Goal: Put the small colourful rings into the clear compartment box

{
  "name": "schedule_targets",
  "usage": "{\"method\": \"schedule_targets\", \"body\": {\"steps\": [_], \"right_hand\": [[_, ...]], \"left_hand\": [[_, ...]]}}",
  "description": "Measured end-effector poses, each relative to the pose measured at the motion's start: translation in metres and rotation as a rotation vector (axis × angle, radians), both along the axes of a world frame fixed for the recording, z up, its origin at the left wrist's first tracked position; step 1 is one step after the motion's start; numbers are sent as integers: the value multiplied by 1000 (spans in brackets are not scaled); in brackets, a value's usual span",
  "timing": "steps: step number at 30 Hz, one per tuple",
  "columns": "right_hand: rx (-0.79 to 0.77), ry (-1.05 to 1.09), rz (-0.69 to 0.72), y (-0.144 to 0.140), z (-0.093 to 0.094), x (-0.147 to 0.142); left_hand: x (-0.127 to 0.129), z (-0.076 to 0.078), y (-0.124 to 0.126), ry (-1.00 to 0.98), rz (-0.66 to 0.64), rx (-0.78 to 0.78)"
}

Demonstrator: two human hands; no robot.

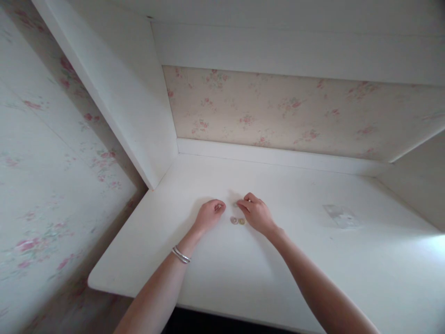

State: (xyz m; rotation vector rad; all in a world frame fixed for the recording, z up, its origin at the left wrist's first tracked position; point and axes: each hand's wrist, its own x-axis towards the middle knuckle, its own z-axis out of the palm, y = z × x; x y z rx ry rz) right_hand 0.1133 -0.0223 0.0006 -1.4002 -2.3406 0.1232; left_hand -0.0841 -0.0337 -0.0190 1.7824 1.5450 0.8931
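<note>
My right hand [257, 214] is pinched at the fingertips on a small pale round thing [235, 204], held just over or on the white desk. It looks translucent, and its kind is too small to make out. Below those fingertips lie two little round ring-like pieces side by side, one pinkish [234, 220] and one yellowish [242, 221]. To their left, my left hand [209, 214] is closed, thumb against the curled fingers. Whether anything is inside that hand is hidden. Silver bangles [181, 255] circle the left wrist.
A clear plastic bag [342, 216] with small whitish contents rests on the white desk [222, 273] to the right. An upright white side panel [114, 83] borders the desk at the left, a white board [295, 51] crosses above, and flowered wallpaper [250, 106] covers the back.
</note>
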Motion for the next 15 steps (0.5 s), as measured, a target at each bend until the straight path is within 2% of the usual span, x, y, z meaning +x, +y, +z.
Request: {"method": "schedule_targets", "body": {"steps": [7, 11, 15], "right_hand": [[83, 209, -108, -37, -4, 31], [108, 177, -147, -55, -18, 42], [107, 82, -127, -61, -30, 44]], "left_hand": [[-1, -3, 0, 20, -14, 13], [-2, -8, 1, 40, -16, 25], [-2, -12, 1, 42, -9, 33]]}}
